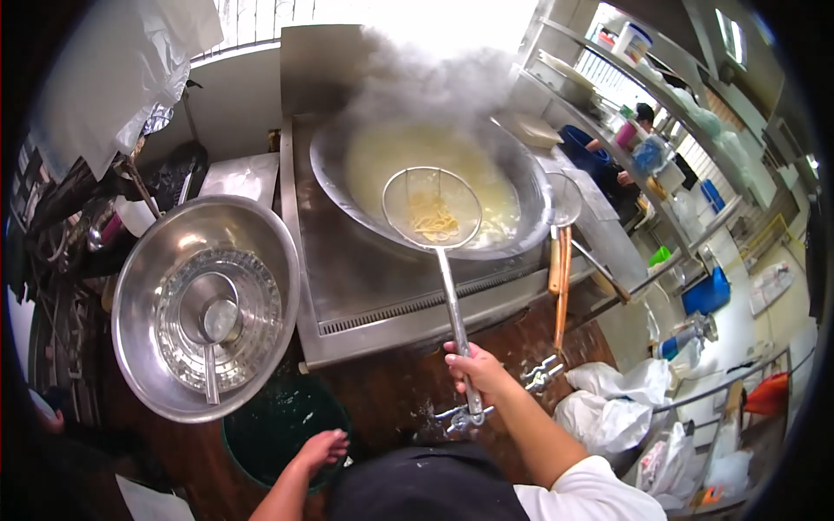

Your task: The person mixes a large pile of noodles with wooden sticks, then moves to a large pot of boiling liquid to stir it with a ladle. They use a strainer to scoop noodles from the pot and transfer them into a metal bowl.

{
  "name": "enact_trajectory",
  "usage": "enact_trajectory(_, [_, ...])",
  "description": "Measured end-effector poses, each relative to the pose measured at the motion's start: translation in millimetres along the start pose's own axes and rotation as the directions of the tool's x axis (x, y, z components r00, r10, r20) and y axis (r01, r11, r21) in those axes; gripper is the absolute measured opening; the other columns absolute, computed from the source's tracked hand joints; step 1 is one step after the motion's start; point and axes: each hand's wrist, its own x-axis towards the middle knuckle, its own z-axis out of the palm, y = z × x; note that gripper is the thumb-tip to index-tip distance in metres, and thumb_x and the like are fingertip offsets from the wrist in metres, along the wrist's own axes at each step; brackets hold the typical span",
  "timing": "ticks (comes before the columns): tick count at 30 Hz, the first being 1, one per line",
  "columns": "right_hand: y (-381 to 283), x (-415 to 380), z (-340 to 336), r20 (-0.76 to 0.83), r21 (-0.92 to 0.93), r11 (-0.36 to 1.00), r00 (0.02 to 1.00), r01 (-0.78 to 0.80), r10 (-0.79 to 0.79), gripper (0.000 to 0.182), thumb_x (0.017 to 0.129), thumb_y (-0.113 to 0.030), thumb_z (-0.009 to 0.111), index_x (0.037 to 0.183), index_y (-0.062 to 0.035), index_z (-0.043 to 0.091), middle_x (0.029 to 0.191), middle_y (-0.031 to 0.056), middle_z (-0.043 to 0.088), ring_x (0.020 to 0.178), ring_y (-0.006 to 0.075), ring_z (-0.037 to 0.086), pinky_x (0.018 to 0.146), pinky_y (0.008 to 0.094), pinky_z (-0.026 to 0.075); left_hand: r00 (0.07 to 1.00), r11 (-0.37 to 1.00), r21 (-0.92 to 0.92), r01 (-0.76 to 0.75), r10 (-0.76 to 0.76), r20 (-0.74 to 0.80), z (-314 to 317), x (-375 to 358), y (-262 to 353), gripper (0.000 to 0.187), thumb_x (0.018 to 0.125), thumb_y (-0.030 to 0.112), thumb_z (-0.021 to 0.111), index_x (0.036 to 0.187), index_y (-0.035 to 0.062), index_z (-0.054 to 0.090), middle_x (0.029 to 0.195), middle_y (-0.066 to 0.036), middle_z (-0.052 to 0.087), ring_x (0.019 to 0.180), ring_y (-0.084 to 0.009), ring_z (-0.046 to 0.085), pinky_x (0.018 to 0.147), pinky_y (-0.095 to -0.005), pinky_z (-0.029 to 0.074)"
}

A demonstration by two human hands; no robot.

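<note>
While steam billows off the big round wok [432, 187], the right hand [476, 369] is wrapped tight around the long, thin metal handle of a wire-mesh strainer [432, 208], fingers closed near the handle's lower end. That round, shallow mesh basket hangs above the wok's pale, cloudy liquid, well ahead of the gripping hand, and it cradles a small tangle of yellowish noodles [433, 220]. Left of the wok sits a wide, shiny steel bowl [139, 286] with a perforated colander nested inside and a ladle [215, 334] lying in it. The left hand [320, 450] hovers low, below and left of the wok, fingers loosely spread and holding nothing, over a dark green bucket [278, 430]. Right of the wok, a second strainer with a wooden handle [561, 278] leans on the steel counter. Steam blurs the wok's far rim, and the person's body cuts off both forearms at the bottom edge.
</note>
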Motion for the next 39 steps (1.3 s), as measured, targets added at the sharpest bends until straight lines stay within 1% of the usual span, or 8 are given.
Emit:
enact_trajectory(6, [24,-49,6,-0.074,-0.123,0.990,0.994,0.065,-0.075,0.033,0.086,-0.012,0.064,0.114,-0.0080,0.047,0.066,0.0008,0.052,0.045,0.0110,0.051,0.041,0.0237,0.043,0.816,0.954,-0.186,-0.234,0.297,0.496,144,-23,134,0.052,0.097,0.050,0.037,0.126,0.0094,0.054,0.121,-0.008,0.059,0.102,-0.0219,0.059,0.088,-0.0355,0.045])
enact_trajectory(8, [33,-68,7,-0.001,-0.152,0.980,0.992,0.125,-0.127,0.031,0.084,-0.010,0.064,0.110,-0.0056,0.047,0.067,-0.0002,0.050,0.045,0.0099,0.049,0.042,0.0243,0.045,0.632,0.895,-0.407,-0.179,0.422,0.650,187,-12,155,0.042,0.095,0.042,0.047,0.118,0.0078,0.055,0.110,-0.010,0.061,0.098,-0.0211,0.060,0.082,-0.0337,0.049])
enact_trajectory(13, [45,-110,6,0.079,-0.179,0.978,0.992,0.111,-0.098,0.017,0.078,-0.006,0.058,0.093,-0.0063,0.051,0.063,0.0010,0.053,0.044,0.0107,0.053,0.041,0.0230,0.044,0.808,0.867,-0.389,-0.312,0.458,0.371,232,-39,162,0.018,0.087,0.020,0.059,0.098,0.0072,0.054,0.101,-0.015,0.061,0.095,-0.0235,0.061,0.079,-0.0387,0.053])
enact_trajectory(16, [50,-120,18,0.232,-0.169,0.941,0.940,0.292,-0.250,0.029,0.087,-0.015,0.060,0.112,-0.0059,0.050,0.069,-0.0013,0.053,0.052,0.0071,0.052,0.047,0.0219,0.043,0.837,0.787,-0.514,-0.340,0.503,0.215,225,-70,155,0.010,0.084,0.010,0.060,0.087,0.0080,0.051,0.099,-0.019,0.062,0.094,-0.0285,0.063,0.083,-0.0439,0.054])
enact_trajectory(20, [51,-131,6,0.406,-0.235,0.954,0.910,0.188,-0.079,0.030,0.096,-0.030,0.051,0.118,-0.0088,0.055,0.069,-0.0035,0.055,0.054,0.0047,0.053,0.048,0.0183,0.039,0.797,0.582,-0.718,-0.382,0.601,0.063,182,-118,158,0.015,0.083,0.008,0.060,0.096,0.0075,0.052,0.095,-0.017,0.066,0.077,-0.0260,0.067,0.074,-0.0444,0.057])
enact_trajectory(25, [96,-119,-13,0.074,-0.367,0.928,0.992,-0.070,0.104,0.032,0.093,-0.035,0.057,0.110,-0.0079,0.058,0.068,-0.0029,0.057,0.050,0.0059,0.053,0.045,0.0183,0.039,0.788,0.533,-0.642,-0.551,0.586,-0.191,99,-190,145,0.021,0.084,0.011,0.059,0.103,0.0088,0.054,0.072,-0.004,0.059,0.046,-0.0127,0.051,0.047,-0.0318,0.047])
enact_trajectory(33, [172,-69,39,-0.038,-0.551,0.782,0.946,-0.289,0.323,0.033,0.089,-0.034,0.063,0.108,-0.0083,0.058,0.070,-0.0018,0.057,0.051,0.0066,0.055,0.045,0.0207,0.040,0.642,0.191,-0.716,-0.671,0.633,-0.432,-91,-286,56,0.019,0.089,0.008,0.055,0.108,0.0066,0.054,0.057,0.001,0.045,0.042,-0.0105,0.046,0.040,-0.0268,0.040])
enact_trajectory(39, [211,-27,113,-0.226,-0.561,0.755,0.940,-0.340,0.256,0.027,0.088,-0.028,0.063,0.103,-0.0054,0.060,0.065,0.0011,0.057,0.050,0.0108,0.056,0.043,0.0251,0.043,0.621,0.241,-0.596,-0.766,0.516,-0.590,-275,-324,-27,0.018,0.088,0.009,0.055,0.105,0.0089,0.052,0.056,0.002,0.044,0.040,-0.0104,0.045,0.039,-0.0267,0.039])
